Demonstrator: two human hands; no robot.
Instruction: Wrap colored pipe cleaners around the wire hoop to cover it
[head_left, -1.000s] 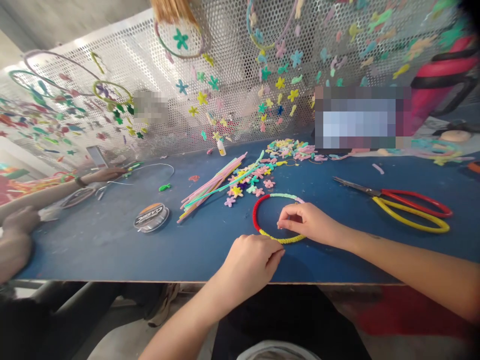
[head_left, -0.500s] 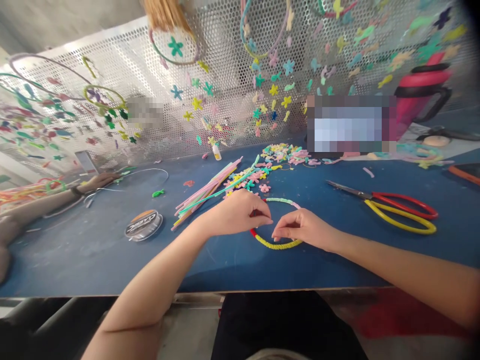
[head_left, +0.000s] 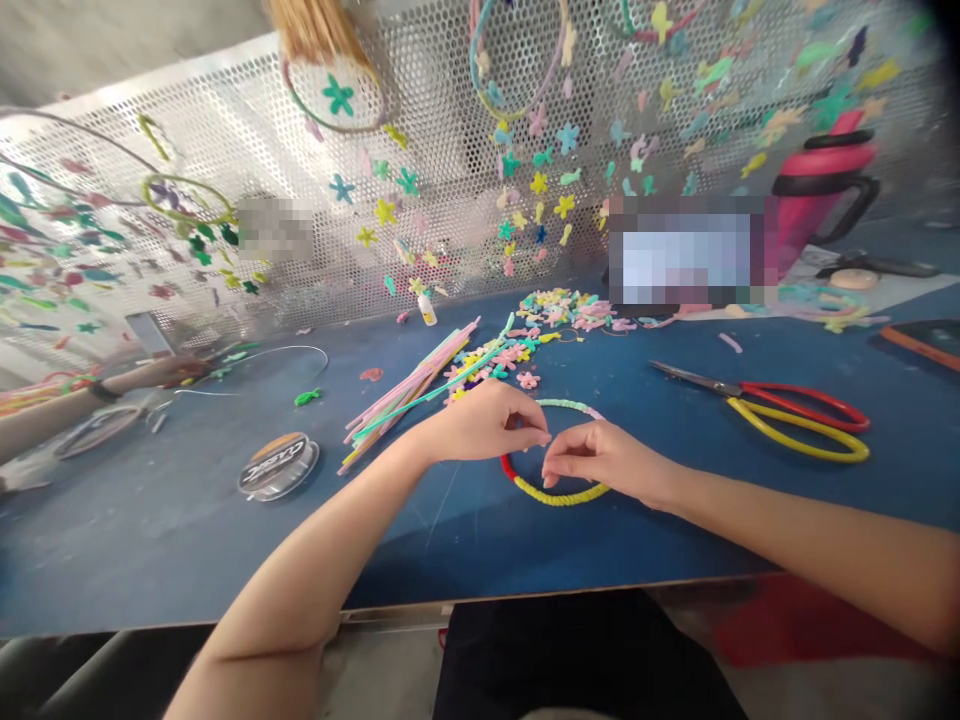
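A ring wrapped in yellow, red and pale green (head_left: 559, 497) lies on the blue table below my hands. My left hand (head_left: 491, 420) is over the ring's left side, its fingers pinched together. Close to its fingertips, my right hand (head_left: 600, 460) is over the right side of the ring, also with thumb and fingers together. Whatever the fingertips hold is too small to make out; faint thread-like lines show on the table below my left hand. Fuzzy sticks (head_left: 412, 385) and a pile of small flower shapes (head_left: 517, 355) lie beyond the hands.
Red-and-yellow-handled scissors (head_left: 799, 425) lie at right. A spool of clear line (head_left: 279, 466) is at left, near a small green piece (head_left: 307, 397). Another person's hand (head_left: 184, 370) is at far left. A pink tumbler (head_left: 821, 200) stands at the back right.
The view has shifted slightly. The other person's arm has moved left, and a hoop now shows beside it. My hands have barely moved over the ring.
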